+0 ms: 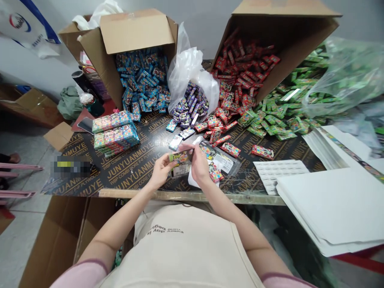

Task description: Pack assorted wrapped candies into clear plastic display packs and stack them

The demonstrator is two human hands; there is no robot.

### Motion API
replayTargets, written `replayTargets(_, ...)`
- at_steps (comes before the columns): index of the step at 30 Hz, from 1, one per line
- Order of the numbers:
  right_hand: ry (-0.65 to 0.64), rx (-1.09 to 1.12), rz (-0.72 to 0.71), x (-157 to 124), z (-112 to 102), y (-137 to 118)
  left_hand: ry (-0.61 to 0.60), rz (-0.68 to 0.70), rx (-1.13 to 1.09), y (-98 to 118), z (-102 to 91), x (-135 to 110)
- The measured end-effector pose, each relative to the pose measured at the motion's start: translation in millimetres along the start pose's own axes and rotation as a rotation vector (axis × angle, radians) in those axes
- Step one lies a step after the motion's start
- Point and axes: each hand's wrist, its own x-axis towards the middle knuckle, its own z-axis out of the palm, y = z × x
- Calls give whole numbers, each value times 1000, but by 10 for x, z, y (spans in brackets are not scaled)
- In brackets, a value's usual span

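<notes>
My left hand (pixel 160 170) and my right hand (pixel 198 163) meet over the near edge of the dark printed tabletop (pixel 135 166). Between them they grip a clear packet (pixel 181 163) with small colourful boxes inside, fingers curled round its two ends. Just right of my right hand lie a few loose small boxes (pixel 214 173) and a clear sleeve (pixel 225 163) on the board. A stack of filled packs (pixel 114 133) stands to the left.
Tipped cartons at the back spill blue boxes (pixel 143 82) and red boxes (pixel 240 68); a plastic bag (pixel 192 100) holds purple ones, and green boxes (pixel 280 112) pile at right. White sheets (pixel 336 204) and a sticker sheet (pixel 277 171) lie right. An open carton (pixel 57 240) stands below left.
</notes>
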Motion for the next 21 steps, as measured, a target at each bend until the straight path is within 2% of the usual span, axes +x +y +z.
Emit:
replayTargets(4, 43, 42, 28, -23, 117, -123, 100, -2, -207, 47, 97, -45)
replayTargets(6, 68, 84, 42, -41, 146, -160, 96, 6, -224, 126, 104, -37)
replayTargets(9, 119, 152, 93, -48, 158, -169, 37, 10, -138, 235, 70, -5)
replayTargets(12, 133, 172, 139, -23, 145, -117, 56, -65, -195, 246, 45, 30)
replayTargets(17, -7, 164, 218, 59, 83, -26, 230, -296, -402, 152, 67, 81)
replayTargets(19, -62, 119, 184, 92, 32, -35, 253, -330, -396, 168, 63, 106)
replayTargets(21, -109, 36, 131, 117, -32, -64, 231, -304, -338, 227, 38, 140)
